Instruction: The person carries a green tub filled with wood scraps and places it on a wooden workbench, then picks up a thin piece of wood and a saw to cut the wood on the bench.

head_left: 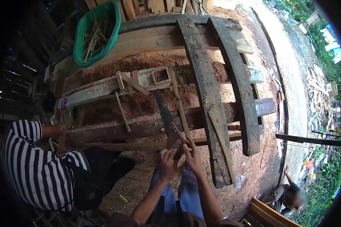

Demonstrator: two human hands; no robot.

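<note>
My left hand (167, 165) is closed around the handle end of a handsaw (164, 110). Its dark, broad blade points away from me over the timber beams. Close beside it, my right hand (193, 158) has its fingers pinched on a thin rod-like thing (179, 131), which lies along the blade's edge; its exact kind I cannot tell. A long narrow wooden strip (180, 108) crosses the beams just past my right fingertips. Both hands are above my lap, in front of a long dark beam (147, 127).
Two heavy dark planks (205, 81) lie across the beams at the right. A green tub (79, 44) with sticks sits at the back left, near a small wooden box (161, 76). A person in a striped shirt (38, 166) works at left; another person (288, 195) sits lower right.
</note>
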